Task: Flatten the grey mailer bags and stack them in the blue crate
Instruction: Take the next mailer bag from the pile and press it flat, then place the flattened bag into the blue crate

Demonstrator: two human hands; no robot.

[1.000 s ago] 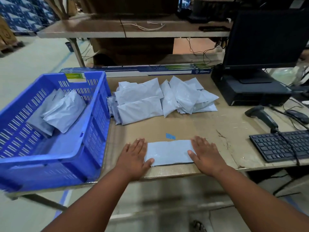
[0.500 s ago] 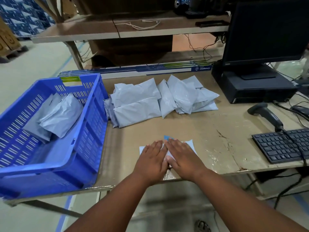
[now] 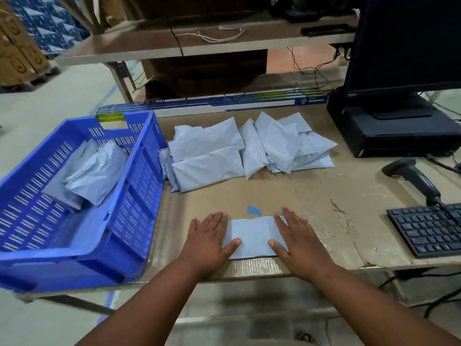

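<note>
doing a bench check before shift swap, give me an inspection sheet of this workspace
surface: table with worn brown cardboard top, small blue tape scrap by the near edge
job's things: one flat mailer at the near edge; mailer pile behind it; blue crate on the left with a few mailers inside
clutter: scanner, keyboard, monitor on a black base, long box at the back
grippers: left hand and right hand flat, pressing the mailer's ends
cables: scanner lead over the keyboard; loose wires on the shelf behind
surroundings: shelf, stacked cartons at left
</note>
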